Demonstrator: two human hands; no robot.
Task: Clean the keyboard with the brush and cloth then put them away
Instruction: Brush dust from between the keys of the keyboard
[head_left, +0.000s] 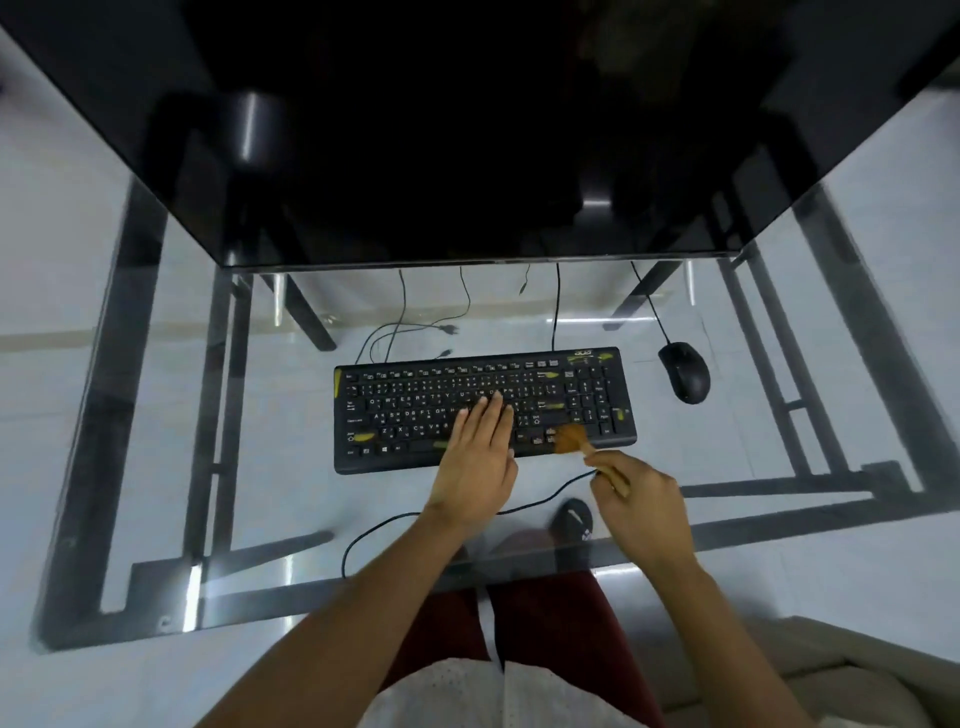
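A black keyboard (415, 395) with yellow smudges on several keys lies on the glass desk (270, 483). My left hand (475, 457) rests flat on its middle keys, fingers spread, holding nothing. My right hand (641, 506) grips the wooden handle of a small brush (571, 439). Its brown bristles touch the keys near the keyboard's lower right corner, by the arrow keys. No cloth is in view.
A large dark monitor (467, 130) fills the top of the view. A black mouse (684, 371) sits right of the keyboard. Cables (400, 322) trail behind the keyboard and one cable (374, 530) loops in front. The desk's front edge runs just above my lap.
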